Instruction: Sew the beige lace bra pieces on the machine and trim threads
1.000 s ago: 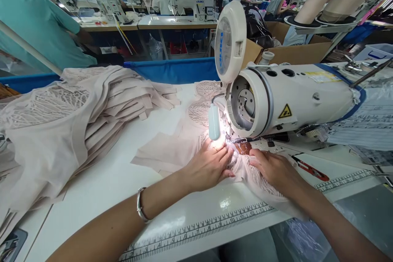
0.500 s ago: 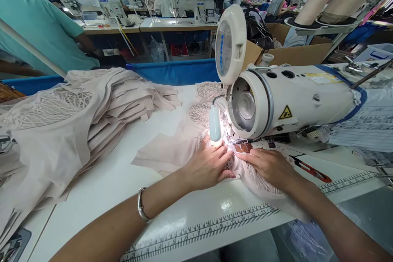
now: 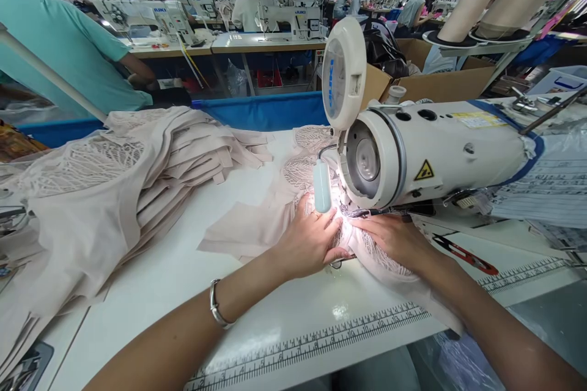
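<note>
A white sewing machine [image 3: 435,146] stands on the white table [image 3: 192,281], its small lamp [image 3: 321,186] lighting the needle area. A beige lace garment piece [image 3: 257,226] lies under the machine's head. My left hand [image 3: 312,241] rests flat on that fabric just left of the needle, fingers stretched forward. My right hand [image 3: 394,241] presses flat on the lace at the right of the needle, fingers pointing left toward it. The needle itself is hidden in glare. A silver bracelet [image 3: 217,308] is on my left wrist.
A big heap of beige garments [image 3: 105,189] covers the table's left side. Red thread snips [image 3: 468,255] lie right of my hands. A printed ruler [image 3: 312,342] runs along the front edge. Cardboard box [image 3: 440,76] and thread cones [image 3: 477,0] stand behind; other people sew at far tables.
Both hands have slid forward with the fabric toward the needle, and my right hand has shifted left, covering the dark plate area under the machine's head.
</note>
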`<control>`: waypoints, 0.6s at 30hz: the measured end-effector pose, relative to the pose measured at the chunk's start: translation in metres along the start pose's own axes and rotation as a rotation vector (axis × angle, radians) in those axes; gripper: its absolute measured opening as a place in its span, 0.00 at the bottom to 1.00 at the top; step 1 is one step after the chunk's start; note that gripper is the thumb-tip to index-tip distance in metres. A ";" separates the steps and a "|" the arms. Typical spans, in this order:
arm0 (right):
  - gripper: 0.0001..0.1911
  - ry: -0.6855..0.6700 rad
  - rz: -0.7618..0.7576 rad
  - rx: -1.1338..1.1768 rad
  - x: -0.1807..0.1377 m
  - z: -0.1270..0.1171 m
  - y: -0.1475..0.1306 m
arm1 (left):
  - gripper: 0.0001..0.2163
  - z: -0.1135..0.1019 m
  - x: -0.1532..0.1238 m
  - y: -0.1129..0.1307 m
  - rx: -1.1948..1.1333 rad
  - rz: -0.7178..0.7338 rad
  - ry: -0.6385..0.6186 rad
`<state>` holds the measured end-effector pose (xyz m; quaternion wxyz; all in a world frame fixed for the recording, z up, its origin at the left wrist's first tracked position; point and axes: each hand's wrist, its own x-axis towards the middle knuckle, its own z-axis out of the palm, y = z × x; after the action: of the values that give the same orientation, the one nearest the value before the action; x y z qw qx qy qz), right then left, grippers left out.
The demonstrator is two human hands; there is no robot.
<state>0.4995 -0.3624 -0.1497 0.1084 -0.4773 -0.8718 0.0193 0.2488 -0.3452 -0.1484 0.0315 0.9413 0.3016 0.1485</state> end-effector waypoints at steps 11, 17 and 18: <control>0.12 0.480 0.319 -0.164 -0.094 -0.022 0.024 | 0.09 -0.022 0.039 -0.060 -0.334 -0.726 0.390; 0.18 0.389 0.305 -0.270 -0.153 -0.018 0.055 | 0.12 -0.027 0.071 -0.136 -0.544 -1.027 0.404; 0.17 0.387 0.313 -0.277 -0.156 -0.017 0.057 | 0.12 -0.026 0.069 -0.142 -0.613 -1.051 0.379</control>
<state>0.6316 -0.4629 -0.1678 0.2020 -0.6114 -0.7448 -0.1750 0.2154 -0.1900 -0.1271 0.3142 0.5733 0.6673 0.3569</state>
